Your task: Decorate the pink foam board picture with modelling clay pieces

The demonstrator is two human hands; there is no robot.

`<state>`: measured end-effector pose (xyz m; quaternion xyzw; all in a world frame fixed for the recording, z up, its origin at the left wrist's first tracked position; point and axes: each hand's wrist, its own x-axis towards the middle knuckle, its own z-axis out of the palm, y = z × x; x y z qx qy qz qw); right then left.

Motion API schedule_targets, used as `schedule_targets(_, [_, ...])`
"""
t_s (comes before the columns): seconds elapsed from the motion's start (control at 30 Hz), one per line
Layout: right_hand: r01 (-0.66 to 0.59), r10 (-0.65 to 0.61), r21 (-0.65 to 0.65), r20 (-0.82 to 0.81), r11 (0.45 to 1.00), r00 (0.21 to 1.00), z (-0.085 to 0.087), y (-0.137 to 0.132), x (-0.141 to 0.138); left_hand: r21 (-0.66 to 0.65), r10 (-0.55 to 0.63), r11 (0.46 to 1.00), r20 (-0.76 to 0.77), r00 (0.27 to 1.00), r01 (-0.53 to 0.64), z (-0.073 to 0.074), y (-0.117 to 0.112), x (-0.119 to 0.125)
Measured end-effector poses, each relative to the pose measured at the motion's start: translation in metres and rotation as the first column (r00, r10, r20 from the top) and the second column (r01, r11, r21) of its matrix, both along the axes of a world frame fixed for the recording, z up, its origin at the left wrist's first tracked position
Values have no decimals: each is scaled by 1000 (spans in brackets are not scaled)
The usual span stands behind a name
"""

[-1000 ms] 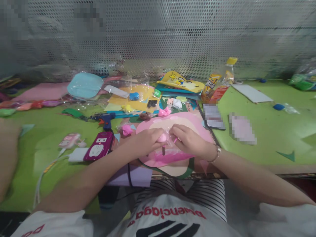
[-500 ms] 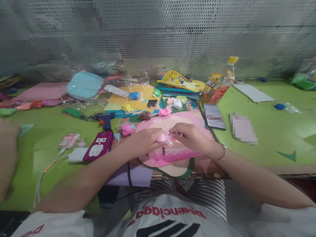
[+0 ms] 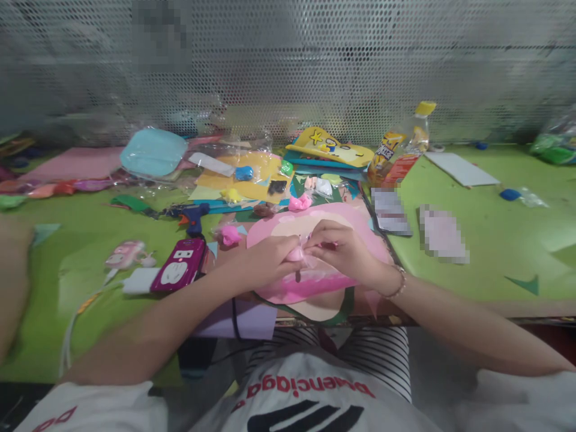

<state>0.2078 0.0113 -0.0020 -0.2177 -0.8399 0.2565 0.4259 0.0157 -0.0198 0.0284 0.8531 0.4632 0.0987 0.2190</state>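
Note:
My left hand [image 3: 275, 258] is closed on a small lump of light pink clay in clear plastic [image 3: 297, 253]. From the right, my right hand [image 3: 337, 251] pinches the edge of the same plastic, its fingertips nearly meeting the left ones. Both hands are just above a pink and cream cloud-shaped cutout [image 3: 315, 293] with a bright pink smear along its lower part. Under its near edge shows a dark green layer. Beyond the hands sits a lump of pink clay [image 3: 300, 203], and to the left lies a bagged brighter pink lump [image 3: 230, 235].
Left of my hands lie a purple power bank [image 3: 179, 267] with a cable and a blue glue gun [image 3: 194, 219]. Behind are small wrapped clay pieces, a yellow cutout [image 3: 335, 149] and a bottle [image 3: 400, 150]. A phone-like slab [image 3: 390, 211] lies right. Another person's arm [image 3: 15, 288] shows far left.
My right hand has shifted slightly left, closer to my left hand, its fingers curling more on the plastic. The left hand stays in about the same place.

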Motion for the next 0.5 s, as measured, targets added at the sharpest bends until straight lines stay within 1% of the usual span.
schedule_targets(0.13, [-46, 45, -81, -19, 996, 999, -8, -1, -7, -19, -56, 998, 47, 997, 57, 0, 1, 1])
schedule_targets(0.23, [-39, 37, -142, -17, 989, 999, -9, 1, -8, -39, -85, 995, 90, 992, 89, -3, 5, -1])
schedule_targets(0.3, [9, -12, -140, -24, 990, 1000, -5, 3, -5, -51, -82, 995, 96, 992, 87, -6, 8, -4])
schedule_targets(0.4, [138, -148, -131, -72, 982, 986, 5, 8, 3, -49, -52, 997, 67, 996, 56, -8, 10, -7])
schedule_targets(0.5, [210, -231, -209, -82, 955, 969, 10, 12, 10, -18, -21, 1000, 31, 999, 22, -10, 11, -8])
